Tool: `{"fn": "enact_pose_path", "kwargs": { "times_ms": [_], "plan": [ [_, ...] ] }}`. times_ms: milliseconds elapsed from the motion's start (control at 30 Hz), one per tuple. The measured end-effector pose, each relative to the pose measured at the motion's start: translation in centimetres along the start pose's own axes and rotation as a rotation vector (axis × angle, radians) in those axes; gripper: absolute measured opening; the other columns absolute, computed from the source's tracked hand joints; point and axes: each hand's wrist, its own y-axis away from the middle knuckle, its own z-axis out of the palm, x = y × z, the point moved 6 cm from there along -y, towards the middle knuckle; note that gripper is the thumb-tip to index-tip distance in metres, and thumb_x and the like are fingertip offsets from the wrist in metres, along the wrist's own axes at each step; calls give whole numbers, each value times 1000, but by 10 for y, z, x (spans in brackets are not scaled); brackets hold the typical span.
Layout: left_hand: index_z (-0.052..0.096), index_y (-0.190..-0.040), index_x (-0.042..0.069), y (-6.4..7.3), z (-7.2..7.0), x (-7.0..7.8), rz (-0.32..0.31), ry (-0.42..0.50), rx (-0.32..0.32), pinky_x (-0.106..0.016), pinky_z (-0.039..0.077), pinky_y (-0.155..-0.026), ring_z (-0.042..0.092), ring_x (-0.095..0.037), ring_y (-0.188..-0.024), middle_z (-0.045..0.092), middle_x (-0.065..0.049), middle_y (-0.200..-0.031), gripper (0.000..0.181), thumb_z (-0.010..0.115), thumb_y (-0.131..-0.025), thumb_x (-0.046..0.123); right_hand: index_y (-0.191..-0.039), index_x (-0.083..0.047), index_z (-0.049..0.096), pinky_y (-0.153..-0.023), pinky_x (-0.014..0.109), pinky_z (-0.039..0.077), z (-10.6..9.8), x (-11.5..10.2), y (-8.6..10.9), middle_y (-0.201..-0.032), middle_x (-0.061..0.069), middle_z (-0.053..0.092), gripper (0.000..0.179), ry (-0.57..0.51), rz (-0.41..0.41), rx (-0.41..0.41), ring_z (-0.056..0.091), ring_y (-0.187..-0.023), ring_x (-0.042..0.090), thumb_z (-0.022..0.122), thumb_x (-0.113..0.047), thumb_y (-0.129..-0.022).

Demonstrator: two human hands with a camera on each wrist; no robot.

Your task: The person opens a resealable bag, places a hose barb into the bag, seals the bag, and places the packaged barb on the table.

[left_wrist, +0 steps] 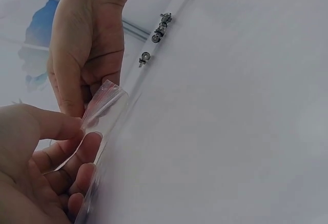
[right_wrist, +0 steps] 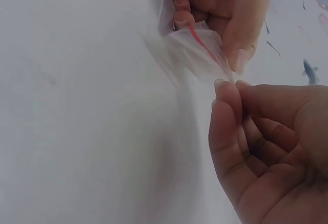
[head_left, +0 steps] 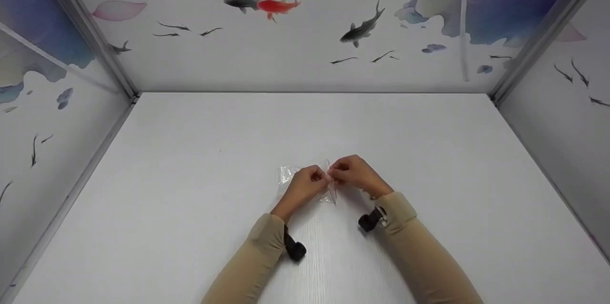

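Note:
A clear plastic zip bag (head_left: 287, 173) with a red line along its mouth is held just above the table, between both hands. My left hand (head_left: 305, 184) pinches the bag's mouth edge between thumb and fingers; its other fingers curl beside the film in the left wrist view. From the right, the thumb and index finger of my right hand (head_left: 356, 175) pinch the same edge, close to the left fingertips. The red strip of the bag (right_wrist: 202, 43) shows clearly in the right wrist view. I cannot tell whether anything is inside the bag.
The white table (head_left: 190, 151) is bounded by a back wall (head_left: 295, 65) and side walls printed with fish and leaves. Small metal fittings (left_wrist: 160, 29) appear near the table's edge. Black wrist cameras (head_left: 295, 250) hang at both sleeve cuffs.

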Motion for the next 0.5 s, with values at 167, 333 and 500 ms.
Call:
{"fn": "enact_pose_path", "kwargs": {
  "times_ms": [167, 333, 500],
  "plan": [
    [60, -85, 7, 0, -2, 2, -3, 8, 7, -24, 38, -64, 48, -10, -71, 55, 5, -76, 10, 60, -89, 16, -99, 0, 72, -66, 24, 51, -2, 0, -1, -87, 8, 71, 19, 21, 1, 25, 61, -69, 8, 64, -16, -93],
    [58, -83, 7, -2, -5, 6, 4, 3, 23, -23, 38, -64, 50, -9, -71, 62, 0, -76, 9, 58, -89, 15, -98, 0, 73, -64, 23, 49, -6, -2, -2, -85, 8, 71, 19, 76, -17, 53, 60, -67, 8, 64, -16, -92],
    [58, -84, 7, -3, -9, 8, 1, 1, 31, -23, 40, -62, 54, -10, -70, 66, -6, -80, 11, 58, -91, 16, -97, 0, 73, -62, 24, 50, -9, -5, -2, -82, 8, 71, 18, 109, -19, 67, 61, -66, 9, 65, -15, -92]
  ]
}}
